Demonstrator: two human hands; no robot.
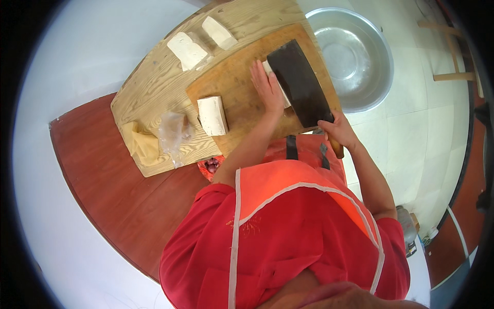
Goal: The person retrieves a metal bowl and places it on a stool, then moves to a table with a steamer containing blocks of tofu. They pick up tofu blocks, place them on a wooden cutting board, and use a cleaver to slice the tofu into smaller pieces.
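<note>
My right hand (339,131) is closed around the handle of a broad, dark cleaver (299,85). Its blade lies over the right part of a wooden cutting board (244,67). Just left of the blade, my left hand (269,88) rests with fingers stretched out flat on a white block of tofu (285,99). Most of this block is hidden by the hand and the cleaver. Another tofu block (211,116) sits at the board's left edge. Beyond the board, two more pieces are on the table, a wide tofu piece (186,50) and a narrower tofu slab (218,33).
The board sits on a wooden table (149,87). A clear plastic bag (175,131) and a yellowish cloth (140,144) lie at its near left. A large metal basin (355,62) stands at the right. Below the table edge is a red bag (210,167) with dark round items.
</note>
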